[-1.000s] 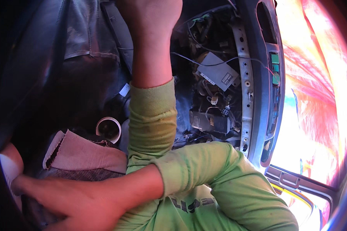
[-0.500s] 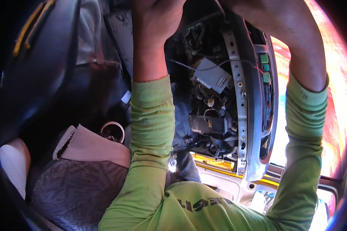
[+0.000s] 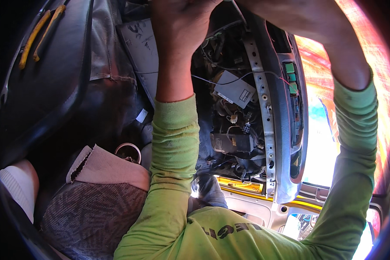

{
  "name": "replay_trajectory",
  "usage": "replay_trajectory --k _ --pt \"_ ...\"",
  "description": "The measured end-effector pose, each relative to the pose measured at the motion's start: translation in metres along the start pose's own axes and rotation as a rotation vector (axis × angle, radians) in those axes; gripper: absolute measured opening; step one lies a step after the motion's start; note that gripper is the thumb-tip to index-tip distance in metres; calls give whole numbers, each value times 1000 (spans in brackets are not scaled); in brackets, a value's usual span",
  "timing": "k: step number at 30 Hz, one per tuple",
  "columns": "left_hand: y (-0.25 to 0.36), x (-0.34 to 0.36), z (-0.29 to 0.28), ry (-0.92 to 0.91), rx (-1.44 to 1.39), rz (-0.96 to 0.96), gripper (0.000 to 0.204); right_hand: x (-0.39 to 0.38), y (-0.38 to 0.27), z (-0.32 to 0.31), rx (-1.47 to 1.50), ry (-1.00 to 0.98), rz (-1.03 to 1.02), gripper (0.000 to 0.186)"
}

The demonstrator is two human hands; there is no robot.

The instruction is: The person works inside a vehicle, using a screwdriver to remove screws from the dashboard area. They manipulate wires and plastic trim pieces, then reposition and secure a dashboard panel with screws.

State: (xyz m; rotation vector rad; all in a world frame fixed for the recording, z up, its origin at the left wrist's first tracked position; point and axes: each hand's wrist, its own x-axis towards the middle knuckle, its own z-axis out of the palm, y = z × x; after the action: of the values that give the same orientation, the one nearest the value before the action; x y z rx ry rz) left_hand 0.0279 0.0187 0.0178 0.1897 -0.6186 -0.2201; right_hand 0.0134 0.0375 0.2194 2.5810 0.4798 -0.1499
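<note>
My left hand (image 3: 182,26) is raised at the top edge, its back and wrist showing. Its fingers are cut off by the frame, so what it holds is hidden. From the right my right forearm (image 3: 307,21) bends in toward the same spot, and the hand itself lies almost wholly beyond the top edge. A thin dark wire (image 3: 229,82) runs behind my left wrist, over the opened dashboard (image 3: 273,108), to green connectors (image 3: 292,78) on the dash top. Under the wire sits a grey control box (image 3: 235,89) among loose wiring.
A tool with two yellow handles (image 3: 50,32) lies on the black seat (image 3: 69,56) at far left. Below are a patterned seat (image 3: 95,216) with a pale cloth-like cover (image 3: 112,167), and a round cup-like rim (image 3: 138,151). A metal bracket (image 3: 264,99) spans the dashboard opening.
Both arms have shifted slightly, my left hand a little lower and to the right. More of the wire shows, now also left of my left wrist. The whole view has moved a little.
</note>
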Motion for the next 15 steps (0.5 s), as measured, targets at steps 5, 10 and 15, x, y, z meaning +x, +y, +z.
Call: replay_trajectory --k 5,10,15 --pt "-2 -4 12 82 -342 -76 7 -10 5 14 111 137 -10 27" --pt "-6 3 -3 -217 -32 59 12 -10 3 8 95 26 45 30" --pt "-11 -8 17 36 -237 -86 14 -6 -5 5 86 30 103 32"
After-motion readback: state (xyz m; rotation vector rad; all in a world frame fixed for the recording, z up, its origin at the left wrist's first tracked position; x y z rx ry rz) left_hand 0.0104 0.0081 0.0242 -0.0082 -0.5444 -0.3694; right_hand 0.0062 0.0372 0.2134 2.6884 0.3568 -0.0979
